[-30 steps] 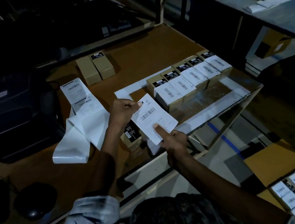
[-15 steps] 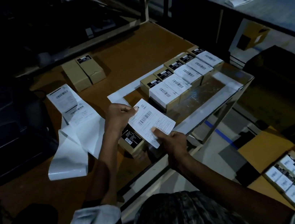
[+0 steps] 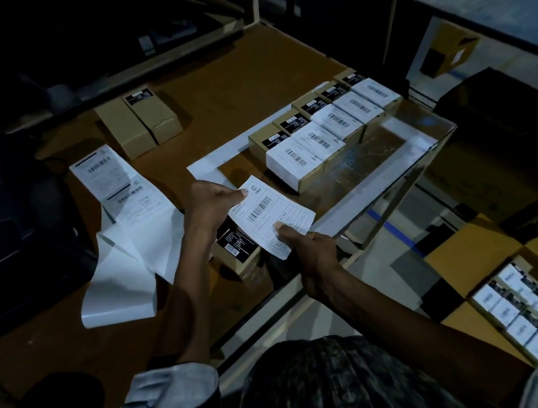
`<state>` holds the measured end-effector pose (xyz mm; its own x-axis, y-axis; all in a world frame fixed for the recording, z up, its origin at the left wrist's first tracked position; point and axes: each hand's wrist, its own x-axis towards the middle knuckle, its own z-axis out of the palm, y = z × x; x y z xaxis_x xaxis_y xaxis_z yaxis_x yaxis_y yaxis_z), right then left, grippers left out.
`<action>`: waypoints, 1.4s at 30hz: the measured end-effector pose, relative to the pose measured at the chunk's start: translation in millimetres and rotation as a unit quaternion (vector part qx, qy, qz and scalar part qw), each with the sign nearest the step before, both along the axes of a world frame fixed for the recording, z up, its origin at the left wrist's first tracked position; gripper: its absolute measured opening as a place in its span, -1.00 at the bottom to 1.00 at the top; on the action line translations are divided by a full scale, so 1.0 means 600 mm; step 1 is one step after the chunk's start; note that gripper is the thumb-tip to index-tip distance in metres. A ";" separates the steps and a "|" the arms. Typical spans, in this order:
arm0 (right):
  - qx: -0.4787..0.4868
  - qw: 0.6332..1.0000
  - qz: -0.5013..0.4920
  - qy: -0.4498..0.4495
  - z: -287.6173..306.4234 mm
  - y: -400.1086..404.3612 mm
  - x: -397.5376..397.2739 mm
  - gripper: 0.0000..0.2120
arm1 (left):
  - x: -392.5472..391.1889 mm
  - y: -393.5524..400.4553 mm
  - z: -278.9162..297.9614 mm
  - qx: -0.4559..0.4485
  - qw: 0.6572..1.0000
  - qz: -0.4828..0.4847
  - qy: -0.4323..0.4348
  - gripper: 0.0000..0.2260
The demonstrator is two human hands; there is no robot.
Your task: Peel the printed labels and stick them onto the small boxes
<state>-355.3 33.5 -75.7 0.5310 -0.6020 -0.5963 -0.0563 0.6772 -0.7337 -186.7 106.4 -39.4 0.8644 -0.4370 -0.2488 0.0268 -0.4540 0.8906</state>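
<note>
**At the near edge of the desk: one label in hand, five boxes done**

At the desk's (image 3: 243, 79) near edge I see both hands holding a peeled label (image 3: 271, 215) above an unlabelled box (image 3: 237, 248). Left hand (image 3: 207, 205) pinches its far corner; right hand (image 3: 308, 245) pinches the near edge, thumb on top. The label is not yet stuck.

Far right: a row of five labelled boxes (image 3: 327, 133), done. Far left: two bare boxes (image 3: 139, 125) waiting. The label strip (image 3: 122, 203) trails left, at least two printed labels on it.

My read: roughly two-thirds through what is on the desk. A carton (image 3: 532, 315) at near right holds more labelled boxes.
</note>
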 end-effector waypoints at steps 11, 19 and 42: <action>0.020 1.000 -0.010 -0.002 0.010 -0.006 0.000 -0.74 | 0.005 -0.006 -0.003 0.017 1.000 -0.009 -0.004 -0.85; 0.013 1.000 0.001 -0.006 0.007 -0.006 -0.004 -0.80 | 0.003 -0.008 0.000 0.023 0.999 -0.021 -0.021 -0.79; -0.009 1.000 -0.020 0.015 -0.012 -0.007 0.003 -0.75 | 0.003 -0.010 -0.015 0.039 0.997 -0.041 -0.056 -0.82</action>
<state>-353.6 29.1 -82.6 0.4884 -0.6324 -0.6013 -0.0526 0.6664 -0.7437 -185.0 100.1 -48.1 0.8505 -0.4907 -0.1896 -0.1106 -0.5192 0.8475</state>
